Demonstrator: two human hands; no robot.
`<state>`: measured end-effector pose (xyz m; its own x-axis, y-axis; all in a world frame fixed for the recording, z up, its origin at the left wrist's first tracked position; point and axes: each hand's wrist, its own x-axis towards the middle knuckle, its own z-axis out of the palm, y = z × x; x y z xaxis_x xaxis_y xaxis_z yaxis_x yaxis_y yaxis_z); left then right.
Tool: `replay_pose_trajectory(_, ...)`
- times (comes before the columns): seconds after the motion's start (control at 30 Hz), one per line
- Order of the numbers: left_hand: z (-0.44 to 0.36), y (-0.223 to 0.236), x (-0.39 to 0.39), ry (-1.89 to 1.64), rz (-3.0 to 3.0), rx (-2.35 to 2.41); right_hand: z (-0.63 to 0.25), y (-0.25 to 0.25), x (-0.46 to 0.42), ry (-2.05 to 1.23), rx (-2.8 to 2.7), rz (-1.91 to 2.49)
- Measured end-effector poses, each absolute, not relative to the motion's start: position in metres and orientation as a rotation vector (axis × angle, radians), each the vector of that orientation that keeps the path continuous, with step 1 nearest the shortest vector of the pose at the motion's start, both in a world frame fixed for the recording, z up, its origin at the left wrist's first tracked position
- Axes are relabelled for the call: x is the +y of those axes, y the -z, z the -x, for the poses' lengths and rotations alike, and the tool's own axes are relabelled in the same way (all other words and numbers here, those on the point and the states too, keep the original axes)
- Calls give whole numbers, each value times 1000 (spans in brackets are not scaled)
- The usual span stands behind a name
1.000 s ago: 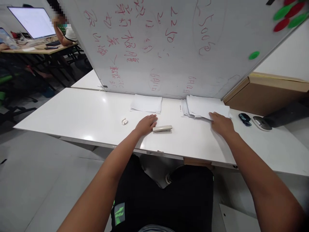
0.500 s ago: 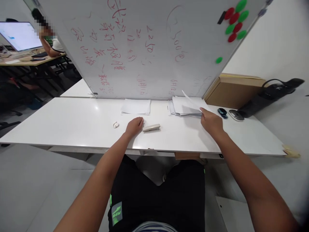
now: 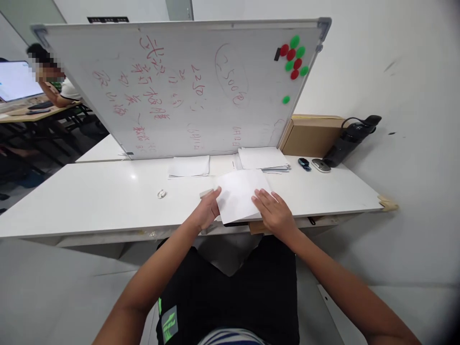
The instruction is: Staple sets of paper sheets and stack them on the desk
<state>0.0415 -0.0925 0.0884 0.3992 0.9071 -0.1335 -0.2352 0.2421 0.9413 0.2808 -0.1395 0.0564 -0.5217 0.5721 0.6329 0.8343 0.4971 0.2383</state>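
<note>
Steadying white paper (image 3: 239, 194) over the table (image 3: 108, 201) seems the step: the left hand (image 3: 207, 211) pinches its side, the right hand (image 3: 276, 213) lies spread on top; the next move needs a firm pinch.

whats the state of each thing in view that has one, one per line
paper: off the stacks, gripped by the left hand, right hand fingers spread on it
left stack: lying flat
right stack: lying flat, edges uneven
stapler: partly hidden, open or shut unclear
whiteboard: written on in red
monitor: screen lit
black bottle: lid on
cardboard box: looks shut
</note>
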Motion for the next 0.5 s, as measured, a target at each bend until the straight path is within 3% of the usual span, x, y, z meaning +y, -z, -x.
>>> replay_pose_trajectory(0.1,-51,-63,-79,-872,-1183,1098,-292,-37,-144,734,-2363,1192)
replay_pose_trajectory(0.3,-69,-24,-50,-579,-2231,1342,-309,-15,-146,570,-2490,1328)
replay_pose_trajectory(0.5,-71,-9,-41,-677,-2220,1334,-308,-24,-148,94,-2662,1375)
